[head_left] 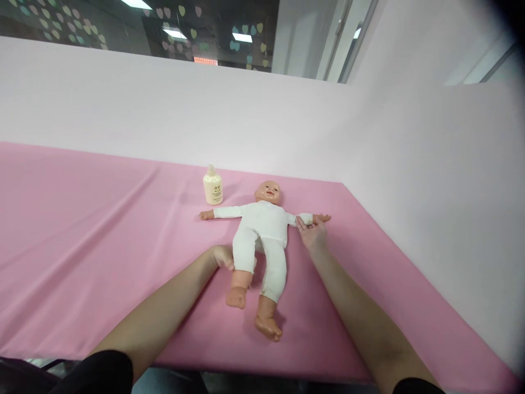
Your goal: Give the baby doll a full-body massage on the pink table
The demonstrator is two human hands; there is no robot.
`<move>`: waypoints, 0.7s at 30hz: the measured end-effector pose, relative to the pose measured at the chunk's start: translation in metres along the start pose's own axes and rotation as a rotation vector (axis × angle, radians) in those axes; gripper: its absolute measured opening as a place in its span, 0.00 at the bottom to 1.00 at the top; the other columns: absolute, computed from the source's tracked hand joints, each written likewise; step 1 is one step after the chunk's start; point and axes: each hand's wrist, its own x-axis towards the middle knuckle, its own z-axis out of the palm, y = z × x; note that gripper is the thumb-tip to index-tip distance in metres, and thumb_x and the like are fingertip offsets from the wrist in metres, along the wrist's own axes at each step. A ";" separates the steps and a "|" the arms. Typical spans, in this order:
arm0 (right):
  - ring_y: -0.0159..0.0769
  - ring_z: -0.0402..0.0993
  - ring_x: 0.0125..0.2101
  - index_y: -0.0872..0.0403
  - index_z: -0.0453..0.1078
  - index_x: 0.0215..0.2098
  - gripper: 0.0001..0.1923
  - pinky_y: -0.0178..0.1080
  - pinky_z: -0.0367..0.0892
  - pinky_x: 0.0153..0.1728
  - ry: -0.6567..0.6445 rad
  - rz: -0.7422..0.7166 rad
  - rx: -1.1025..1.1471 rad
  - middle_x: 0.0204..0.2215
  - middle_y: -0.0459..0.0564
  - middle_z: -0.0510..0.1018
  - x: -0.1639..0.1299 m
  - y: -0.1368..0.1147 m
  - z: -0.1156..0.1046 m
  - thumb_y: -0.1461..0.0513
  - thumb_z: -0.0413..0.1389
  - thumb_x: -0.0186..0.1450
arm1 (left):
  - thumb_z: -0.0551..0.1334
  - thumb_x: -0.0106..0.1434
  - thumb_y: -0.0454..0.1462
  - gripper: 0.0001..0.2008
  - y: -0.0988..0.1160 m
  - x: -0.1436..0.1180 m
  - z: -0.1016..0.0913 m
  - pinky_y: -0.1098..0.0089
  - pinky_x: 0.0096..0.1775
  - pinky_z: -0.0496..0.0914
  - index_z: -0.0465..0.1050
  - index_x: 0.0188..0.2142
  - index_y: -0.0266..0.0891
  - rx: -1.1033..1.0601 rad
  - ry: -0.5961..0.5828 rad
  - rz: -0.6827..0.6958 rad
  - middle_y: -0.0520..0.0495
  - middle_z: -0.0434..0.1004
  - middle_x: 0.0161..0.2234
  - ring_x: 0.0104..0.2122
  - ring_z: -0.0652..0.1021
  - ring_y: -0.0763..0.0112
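A baby doll (pixel 262 230) in a white bodysuit lies on its back on the pink table cloth (pixel 102 230), arms spread and bare feet toward me. My left hand (pixel 223 256) grips the doll's leg on the left, just above the knee. My right hand (pixel 312 232) rests on the doll's outstretched arm on the right, fingers around the sleeve near the wrist. A small cream lotion bottle (pixel 213 185) stands upright behind the doll's other arm, apart from both hands.
A pale pink partition (pixel 246 115) rises behind the table and along its right side (pixel 443 208). The table's front edge (pixel 246 369) runs just below my forearms. Dark windows with heart stickers show above the partition.
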 end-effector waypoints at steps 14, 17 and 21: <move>0.42 0.51 0.66 0.46 0.58 0.63 0.28 0.50 0.51 0.65 -0.372 -0.330 -0.434 0.66 0.48 0.56 -0.052 -0.029 0.057 0.52 0.52 0.66 | 0.54 0.54 0.58 0.25 0.011 0.007 -0.005 0.55 0.45 0.67 0.67 0.28 0.37 -0.375 0.212 0.250 0.52 0.56 0.17 0.29 0.68 0.65; 0.43 0.48 0.67 0.46 0.60 0.63 0.26 0.48 0.49 0.66 -0.591 -0.435 -0.660 0.68 0.48 0.50 -0.062 -0.034 0.061 0.54 0.51 0.67 | 0.56 0.54 0.57 0.25 0.007 0.010 -0.012 0.54 0.47 0.67 0.69 0.29 0.35 -0.389 0.226 0.252 0.52 0.59 0.18 0.31 0.70 0.63; 0.46 0.51 0.66 0.47 0.57 0.64 0.26 0.48 0.53 0.64 -0.751 -0.473 -0.854 0.69 0.50 0.44 -0.068 -0.042 0.065 0.56 0.49 0.68 | 0.60 0.52 0.56 0.25 0.006 0.012 -0.016 0.53 0.48 0.68 0.71 0.27 0.34 -0.393 0.230 0.257 0.52 0.62 0.17 0.30 0.72 0.64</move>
